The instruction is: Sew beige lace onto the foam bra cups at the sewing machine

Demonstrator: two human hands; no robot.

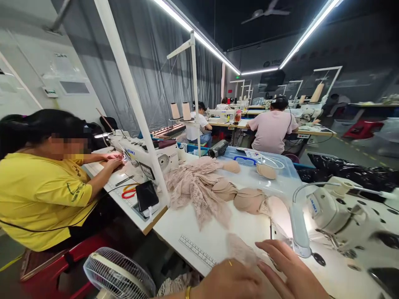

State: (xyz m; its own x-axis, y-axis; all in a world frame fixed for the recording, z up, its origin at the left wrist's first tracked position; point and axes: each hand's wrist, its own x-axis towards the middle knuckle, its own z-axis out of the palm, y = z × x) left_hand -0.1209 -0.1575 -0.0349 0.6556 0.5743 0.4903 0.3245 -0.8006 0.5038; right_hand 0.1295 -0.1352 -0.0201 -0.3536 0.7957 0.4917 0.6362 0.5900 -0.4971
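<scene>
At the front edge of the white sewing table, my left hand [229, 279] is closed, with a gold ring and bracelet showing. Its fingertips are hidden and slightly blurred, but a small beige lace piece [240, 248] comes out from them. Close on the right, my right hand [291, 265] has its fingers stretched out and apart beside that lace. Beyond my hands lie overlapping beige cup pads [249, 200] and a heap of pink-beige lace [198, 185]. The white sewing machine [339, 211] stands to the right of my right hand, its lamp [299, 228] lit.
A printed ruler [198, 251] runs along the table's front edge. Behind the lace is a clear plastic bin lid [283, 166] with more pads on it. A co-worker in yellow [46, 195] sews at the left. A white fan [118, 272] stands below the table edge.
</scene>
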